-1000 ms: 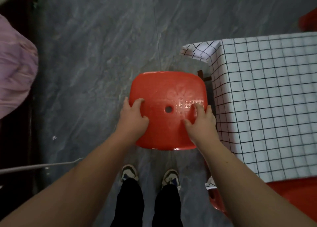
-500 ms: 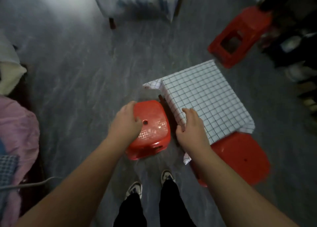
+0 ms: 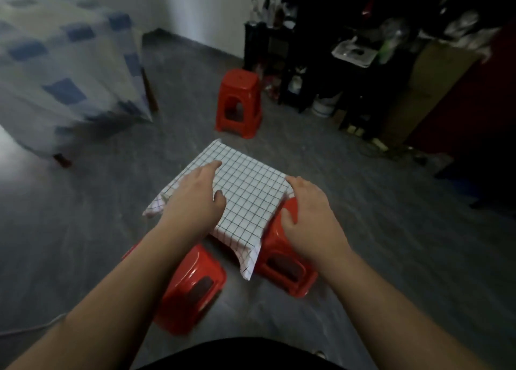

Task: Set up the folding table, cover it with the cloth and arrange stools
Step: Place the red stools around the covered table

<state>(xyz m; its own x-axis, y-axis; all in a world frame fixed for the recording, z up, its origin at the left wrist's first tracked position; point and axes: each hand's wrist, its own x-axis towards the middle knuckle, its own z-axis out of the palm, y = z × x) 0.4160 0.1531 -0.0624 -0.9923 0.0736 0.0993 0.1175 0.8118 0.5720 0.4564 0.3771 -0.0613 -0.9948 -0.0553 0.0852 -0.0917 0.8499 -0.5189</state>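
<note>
Left hand (image 3: 192, 199): above the left side of the tabletop, fingers straight and loose, thumb apart; it grips nothing; whether the palm touches the cloth I cannot tell
Right hand (image 3: 310, 216): at the right edge of the tabletop, over the right stool, fingers relaxed and a little bent; it holds nothing; contact with the stool is not clear
Tabletop (image 3: 220, 234): low and small, on the floor, fully under the cloth so only its shape shows
Cloth (image 3: 245, 191): white with a thin dark grid; lies flat on the tabletop; its corners hang down at the left and at the near side
Left stool (image 3: 192, 288): red plastic, just beside the near left side of the tabletop, partly behind the left forearm
Right stool (image 3: 282, 260): red plastic, just beside the right side of the tabletop, its seat partly under the right hand
Far stool (image 3: 239, 104): red, upright, well apart beyond the far side of the tabletop
Bed (image 3: 64, 70): far left of the tabletop, with a pale cover with blue squares, blurred
Dark shelf (image 3: 312, 48): beyond the tabletop to the right, with bottles and small things too blurred to name
Floor (image 3: 83, 224): grey, around the tabletop
</note>
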